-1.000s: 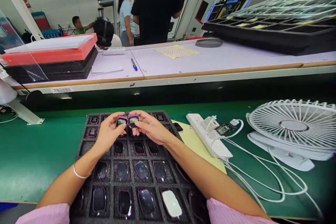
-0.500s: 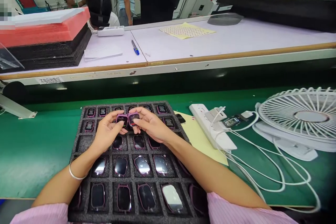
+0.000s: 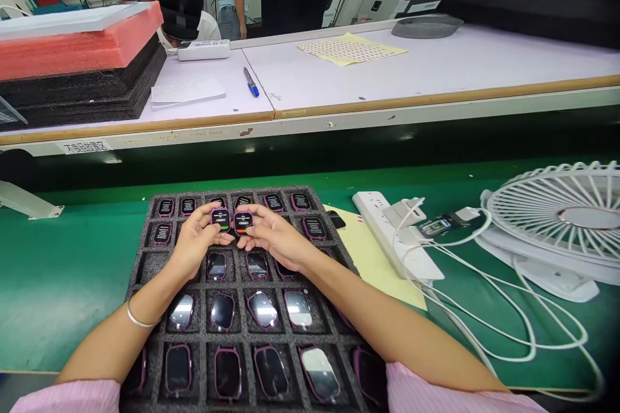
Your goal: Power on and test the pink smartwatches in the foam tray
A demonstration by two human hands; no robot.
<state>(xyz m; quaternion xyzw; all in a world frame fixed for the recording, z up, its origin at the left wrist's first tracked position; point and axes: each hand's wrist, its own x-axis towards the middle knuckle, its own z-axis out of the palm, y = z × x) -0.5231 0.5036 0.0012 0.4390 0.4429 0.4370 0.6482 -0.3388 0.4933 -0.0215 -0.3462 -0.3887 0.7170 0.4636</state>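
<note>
My left hand [image 3: 196, 242] holds a purple-framed smartwatch [image 3: 220, 219] between thumb and fingers, its screen lit with white text and a green bar. Close beside it, my right hand [image 3: 274, 235] grips a second smartwatch [image 3: 243, 222], which shows text and an orange-red bar. Both are held above a dark grey foam tray [image 3: 140, 300] divided into compartments. Several more watches lie in the tray. Those in the far rows have lit text screens, such as one watch [image 3: 314, 228] at the right; nearer ones, like this watch [image 3: 227, 371], are dark or reflecting light.
Right of the tray, a white power strip [image 3: 387, 226] with plugs and looping cables lies over yellow paper [image 3: 387, 277]. A white fan [image 3: 571, 219] stands at the far right. Behind, a raised shelf [image 3: 271, 113] carries a blue pen [image 3: 250, 82], papers and foam stacks. People are beyond it.
Both watches have tilted up toward me, and their screens now show text with green and orange-red bars more clearly. My thumbs have shifted to the lower screen edges. The camera view has moved slightly.
</note>
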